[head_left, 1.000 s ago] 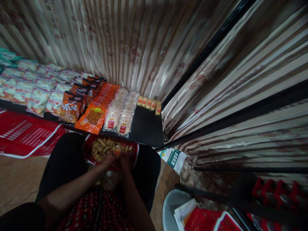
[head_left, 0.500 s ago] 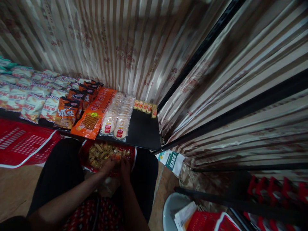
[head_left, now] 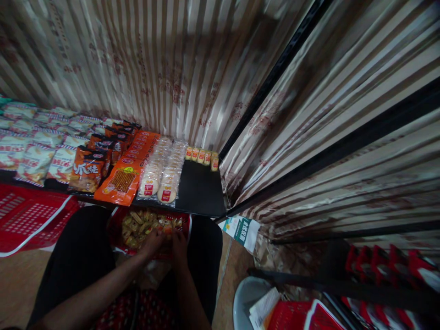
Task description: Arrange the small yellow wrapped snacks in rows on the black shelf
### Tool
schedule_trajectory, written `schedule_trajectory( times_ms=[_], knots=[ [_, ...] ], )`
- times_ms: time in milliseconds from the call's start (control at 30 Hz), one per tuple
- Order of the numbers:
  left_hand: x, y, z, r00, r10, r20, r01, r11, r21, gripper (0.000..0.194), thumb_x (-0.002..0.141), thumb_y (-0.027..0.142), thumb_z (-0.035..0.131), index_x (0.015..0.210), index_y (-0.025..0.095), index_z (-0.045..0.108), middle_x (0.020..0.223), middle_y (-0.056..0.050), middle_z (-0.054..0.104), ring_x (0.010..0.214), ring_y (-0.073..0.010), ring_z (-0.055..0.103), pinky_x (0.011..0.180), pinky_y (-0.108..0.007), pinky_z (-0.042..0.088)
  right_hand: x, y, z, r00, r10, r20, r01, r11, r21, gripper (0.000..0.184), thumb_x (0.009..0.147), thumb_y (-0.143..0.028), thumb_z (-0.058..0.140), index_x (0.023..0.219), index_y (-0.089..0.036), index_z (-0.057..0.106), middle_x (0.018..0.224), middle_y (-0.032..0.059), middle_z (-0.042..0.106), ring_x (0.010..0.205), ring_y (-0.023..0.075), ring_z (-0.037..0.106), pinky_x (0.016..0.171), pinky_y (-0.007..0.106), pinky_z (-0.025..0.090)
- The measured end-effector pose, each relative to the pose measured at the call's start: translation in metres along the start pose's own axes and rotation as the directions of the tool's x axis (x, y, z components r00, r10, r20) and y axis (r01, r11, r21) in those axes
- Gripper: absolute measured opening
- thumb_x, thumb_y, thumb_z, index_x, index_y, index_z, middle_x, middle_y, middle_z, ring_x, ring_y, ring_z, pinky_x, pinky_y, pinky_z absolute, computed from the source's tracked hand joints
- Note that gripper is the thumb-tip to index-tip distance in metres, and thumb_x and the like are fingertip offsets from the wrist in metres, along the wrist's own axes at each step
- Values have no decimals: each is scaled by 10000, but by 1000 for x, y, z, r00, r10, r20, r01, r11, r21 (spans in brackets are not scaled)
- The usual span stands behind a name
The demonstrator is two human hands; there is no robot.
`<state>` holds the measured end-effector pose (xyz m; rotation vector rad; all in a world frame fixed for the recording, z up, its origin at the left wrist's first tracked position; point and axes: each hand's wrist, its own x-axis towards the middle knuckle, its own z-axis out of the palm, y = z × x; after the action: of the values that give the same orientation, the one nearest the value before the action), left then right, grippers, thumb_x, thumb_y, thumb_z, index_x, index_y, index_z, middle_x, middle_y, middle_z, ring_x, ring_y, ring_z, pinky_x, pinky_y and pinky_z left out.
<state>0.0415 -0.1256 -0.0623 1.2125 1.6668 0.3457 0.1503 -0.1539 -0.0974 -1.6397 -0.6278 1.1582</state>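
Observation:
Between my knees sits a red basket [head_left: 190,225] with many small gold-wrapped snacks [head_left: 134,228] in it. My left hand [head_left: 154,240] and my right hand [head_left: 178,244] are close together over the basket's right part, fingers closed. A small wrapped snack with a reddish label [head_left: 167,228] shows between them, and both hands appear to grip it; the fingertips are dim. On the black shelf [head_left: 201,185] just beyond, a short row of similar snacks [head_left: 201,156] stands along the back edge at the right end.
Left of that row lie clear-wrapped round crackers [head_left: 166,195], orange stick-snack bags [head_left: 118,183], dark orange bags [head_left: 85,169] and white bags [head_left: 34,162]. Black shelf posts [head_left: 271,85] and a striped curtain [head_left: 165,68] enclose the corner. Another red basket [head_left: 30,215] is at left; a pale basin [head_left: 242,298] stands lower right.
The view has shifted slightly, so the shelf goods appear a little further left and lower. My hands stay together over the basket with little visible movement.

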Motion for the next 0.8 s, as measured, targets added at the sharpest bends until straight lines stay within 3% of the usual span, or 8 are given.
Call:
schedule_trajectory(
  times_ms=[200, 433, 667, 800],
  knots=[
    [-5, 11, -4, 998, 58, 20, -55, 994, -99, 190, 762, 281, 423, 598, 190, 450, 603, 23, 542, 628, -129, 541, 605, -221, 420, -5, -13, -9, 998, -52, 32, 53, 998, -27, 293, 701, -398, 567, 870, -178, 662, 958, 74, 680, 938, 225, 621, 839, 320, 481],
    [-3, 17, 0, 985, 168, -41, -169, 985, -33, 177, 756, 281, 411, 604, 197, 439, 606, 23, 517, 646, -131, 532, 594, -223, 414, -12, -36, -19, 987, -154, 47, 158, 983, -98, 257, 698, -310, 564, 901, -177, 645, 969, 64, 680, 945, 219, 621, 879, 325, 457],
    [-6, 23, 5, 987, 158, -27, -160, 975, -156, 57, 701, 239, 465, 667, 196, 449, 586, 50, 504, 582, -109, 517, 565, -203, 414, -19, -50, -26, 977, -202, 61, 208, 973, -103, 256, 714, -257, 559, 955, -196, 622, 963, 43, 695, 922, 196, 645, 850, 305, 483],
    [-10, 29, 4, 987, 162, -20, -161, 950, -266, 104, 657, 282, 519, 700, 194, 485, 614, 39, 562, 603, -127, 560, 589, -222, 443, -22, -57, -27, 966, -247, 81, 254, 962, -103, 274, 717, -227, 541, 981, -202, 612, 973, 37, 699, 919, 185, 652, 852, 309, 493]
  ],
)
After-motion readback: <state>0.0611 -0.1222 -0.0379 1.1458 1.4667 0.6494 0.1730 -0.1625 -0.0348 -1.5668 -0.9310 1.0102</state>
